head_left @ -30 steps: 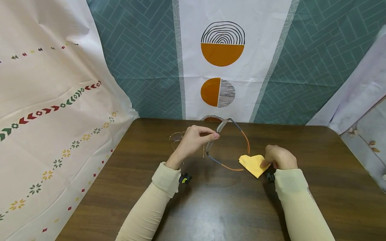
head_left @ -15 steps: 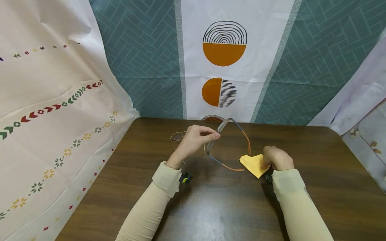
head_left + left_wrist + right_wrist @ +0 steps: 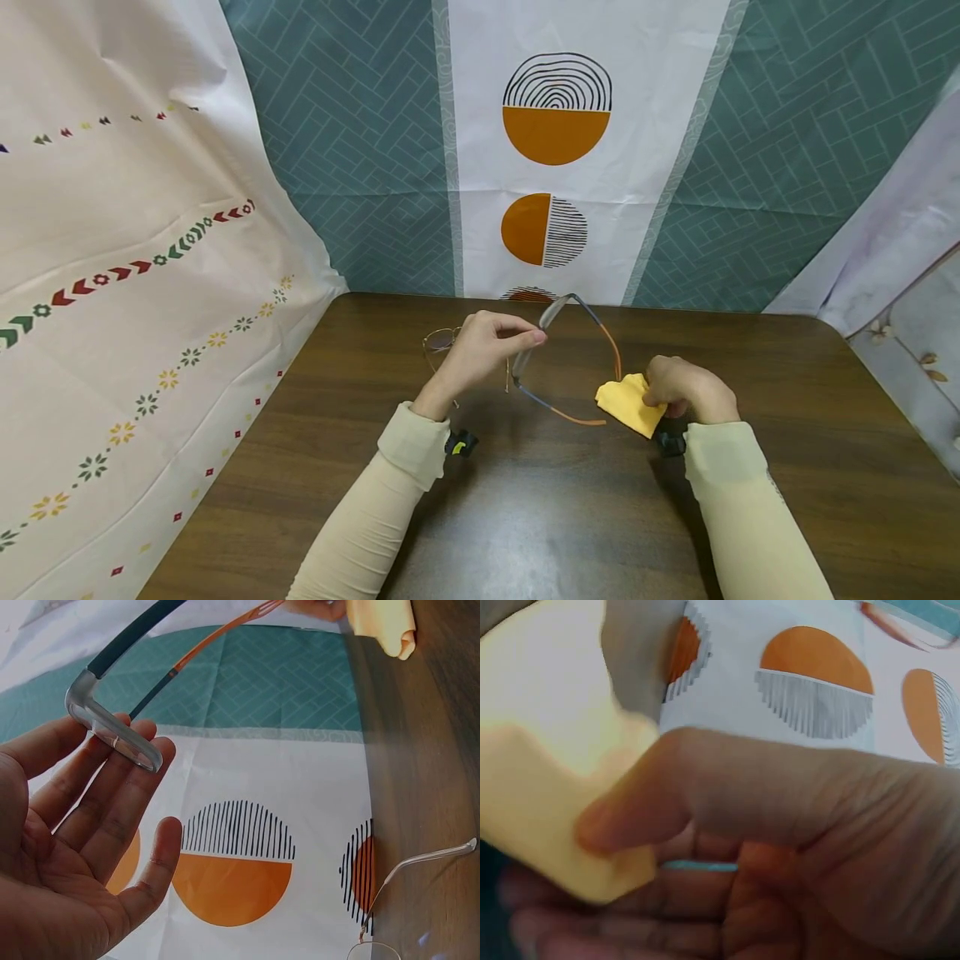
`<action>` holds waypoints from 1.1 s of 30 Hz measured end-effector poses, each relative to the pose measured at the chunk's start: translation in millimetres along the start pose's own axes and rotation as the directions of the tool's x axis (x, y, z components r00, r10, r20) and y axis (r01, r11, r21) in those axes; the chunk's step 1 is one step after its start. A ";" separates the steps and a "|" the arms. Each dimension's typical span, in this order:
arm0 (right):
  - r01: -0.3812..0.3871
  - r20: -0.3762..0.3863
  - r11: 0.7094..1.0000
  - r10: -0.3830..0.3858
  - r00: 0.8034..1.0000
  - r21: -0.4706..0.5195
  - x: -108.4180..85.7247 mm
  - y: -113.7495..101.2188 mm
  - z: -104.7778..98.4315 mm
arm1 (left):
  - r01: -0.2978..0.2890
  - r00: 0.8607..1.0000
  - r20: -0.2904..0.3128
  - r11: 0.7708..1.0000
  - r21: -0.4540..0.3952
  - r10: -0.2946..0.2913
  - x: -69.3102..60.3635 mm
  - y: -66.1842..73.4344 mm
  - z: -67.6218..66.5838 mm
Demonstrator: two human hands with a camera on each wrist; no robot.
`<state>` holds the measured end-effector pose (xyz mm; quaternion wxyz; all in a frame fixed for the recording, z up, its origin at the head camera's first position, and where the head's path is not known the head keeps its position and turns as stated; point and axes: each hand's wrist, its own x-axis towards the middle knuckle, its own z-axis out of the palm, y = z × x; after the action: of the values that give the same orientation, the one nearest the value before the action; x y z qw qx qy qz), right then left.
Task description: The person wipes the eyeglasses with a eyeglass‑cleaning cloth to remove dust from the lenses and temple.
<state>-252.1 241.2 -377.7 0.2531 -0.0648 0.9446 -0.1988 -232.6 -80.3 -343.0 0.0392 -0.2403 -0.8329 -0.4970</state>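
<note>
My left hand (image 3: 483, 350) pinches a pair of glasses (image 3: 555, 312) by the grey front between thumb and fingers. Their blue and orange temples point to the right, toward the yellow cloth. In the left wrist view the grey frame (image 3: 120, 735) lies against my fingers (image 3: 112, 795). My right hand (image 3: 686, 390) pinches a folded yellow cloth (image 3: 626, 402) near its right corner. Seen from the right wrist, the thumb presses on the cloth (image 3: 547, 772), with the other fingers beneath it. Thin gold-rimmed glasses (image 3: 440, 340) rest on the table behind my left hand, which hides part of them.
The brown wooden table (image 3: 525, 517) reaches back to a patterned curtain (image 3: 360, 167). A white embroidered cloth (image 3: 150, 333) hangs along the left side, and a pale floral one (image 3: 900, 267) along the right.
My right hand has shifted slightly, and the yellow cloth it pinches has turned and bunched up a little, lifting near the temple tip. My left hand and its glasses stay almost still.
</note>
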 end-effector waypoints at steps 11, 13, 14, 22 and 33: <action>0.218 -0.230 0.975 -0.201 0.952 0.050 3.7 -6.6 -10.8 | 0.005 1.000 -0.011 1.000 0.001 -0.005 0.6 -0.6 -1.2; 0.240 -0.278 0.968 -0.212 0.937 0.070 3.2 -9.1 -12.2 | 0.008 1.000 -0.009 1.000 0.001 -0.008 0.7 -1.1 -1.0; 0.254 -0.304 0.964 -0.220 0.927 0.077 2.5 -9.9 -12.8 | 0.010 1.000 -0.008 1.000 0.002 -0.010 0.9 -1.2 -0.7; 0.380 -0.461 0.915 -0.281 0.842 0.137 -13.4 -23.9 -19.7 | 0.018 1.000 -0.002 1.000 0.007 -0.018 1.4 -0.5 0.0; 0.499 -0.690 0.867 -0.356 0.630 0.008 -34.1 -45.5 -21.1 | 0.018 1.000 0.005 1.000 -0.005 -0.018 1.1 -0.7 3.4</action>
<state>-232.3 214.5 -327.0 -0.1519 -0.1867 0.9030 -0.3560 -233.3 -77.3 -344.9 0.0321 -0.2340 -0.8340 -0.4987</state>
